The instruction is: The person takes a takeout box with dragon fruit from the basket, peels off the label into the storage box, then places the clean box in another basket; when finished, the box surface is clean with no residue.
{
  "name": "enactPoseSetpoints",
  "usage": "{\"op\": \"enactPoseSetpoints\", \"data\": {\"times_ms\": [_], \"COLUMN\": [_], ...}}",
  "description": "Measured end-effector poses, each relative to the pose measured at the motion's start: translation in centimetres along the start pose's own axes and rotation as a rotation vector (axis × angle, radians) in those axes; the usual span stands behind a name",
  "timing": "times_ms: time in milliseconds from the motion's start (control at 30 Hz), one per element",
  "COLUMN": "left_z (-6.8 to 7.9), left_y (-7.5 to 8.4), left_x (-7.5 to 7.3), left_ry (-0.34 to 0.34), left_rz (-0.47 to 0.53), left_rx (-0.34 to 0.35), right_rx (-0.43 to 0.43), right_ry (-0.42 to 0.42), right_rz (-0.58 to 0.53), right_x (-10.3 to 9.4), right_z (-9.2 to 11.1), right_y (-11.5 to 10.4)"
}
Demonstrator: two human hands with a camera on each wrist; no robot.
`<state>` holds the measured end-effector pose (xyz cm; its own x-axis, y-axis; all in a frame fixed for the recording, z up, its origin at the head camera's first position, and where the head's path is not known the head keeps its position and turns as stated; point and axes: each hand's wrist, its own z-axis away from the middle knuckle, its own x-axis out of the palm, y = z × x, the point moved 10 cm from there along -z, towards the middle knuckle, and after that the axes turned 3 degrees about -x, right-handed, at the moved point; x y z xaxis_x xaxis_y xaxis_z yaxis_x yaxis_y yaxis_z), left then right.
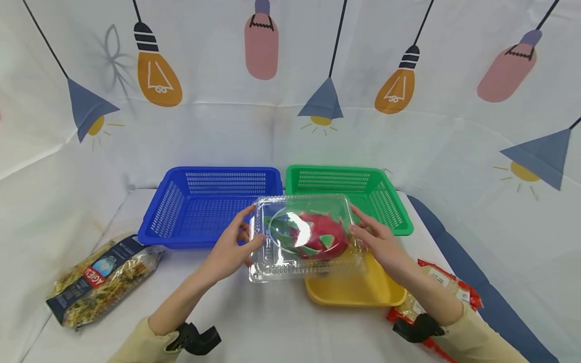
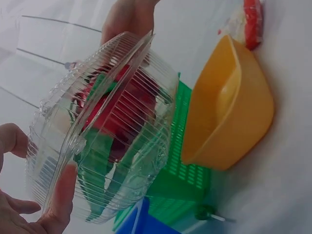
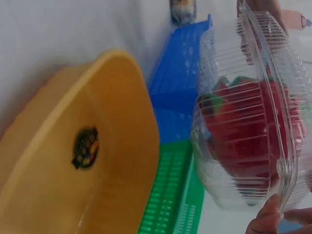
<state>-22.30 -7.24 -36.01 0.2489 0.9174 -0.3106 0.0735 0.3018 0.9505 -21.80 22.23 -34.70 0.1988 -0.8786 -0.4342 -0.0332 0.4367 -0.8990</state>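
Observation:
A clear plastic clamshell container [image 1: 281, 269] with a lid is held up above the table, in front of the baskets. Inside it lies a red dragon fruit [image 1: 324, 237] with green scales. My left hand [image 1: 231, 247] grips the container's left end, its thumb on the lid side; the left wrist view shows the thumb at the rim. At the other end my right hand [image 1: 381, 244] holds it, and the right wrist view catches those fingertips [image 3: 270, 214] at the rim corner. The lid lies against the base along the rim in both wrist views.
Behind stand a blue basket [image 1: 218, 171] and a green basket [image 1: 336, 170]. A yellow basin [image 1: 349, 297] sits below the container, with a small dark item [image 3: 86, 147] inside. A pasta bag [image 1: 104, 282] lies left, a red-edged bag [image 1: 465, 290] right under the forearm.

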Motion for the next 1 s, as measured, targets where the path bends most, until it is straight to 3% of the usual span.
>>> {"op": "enactPoseSetpoints", "data": {"times_ms": [167, 600, 833, 1000], "left_z": [-2.3, -7.4, -10.2, -12.1], "left_y": [0.2, 1.3, 0.6, 0.3], "left_x": [0.5, 1.3, 2.2, 2.8], "left_ry": [-0.017, -0.03, -0.026, -0.062], "left_rz": [0.005, 0.024, 0.15, 0.18], "left_rx": [-0.017, -0.013, -0.04, -0.07], "right_rx": [0.016, 0.039, 0.077, 0.123], "right_ry": [0.035, 0.066, 0.092, 0.052], "right_rz": [0.008, -0.102, -0.125, -0.115], "right_x": [-1.3, -3.8, -5.2, -6.2], "right_z": [-1.2, -5.0, -7.0, -8.4], "right_y": [0.0, 0.4, 1.5, 2.3]}}
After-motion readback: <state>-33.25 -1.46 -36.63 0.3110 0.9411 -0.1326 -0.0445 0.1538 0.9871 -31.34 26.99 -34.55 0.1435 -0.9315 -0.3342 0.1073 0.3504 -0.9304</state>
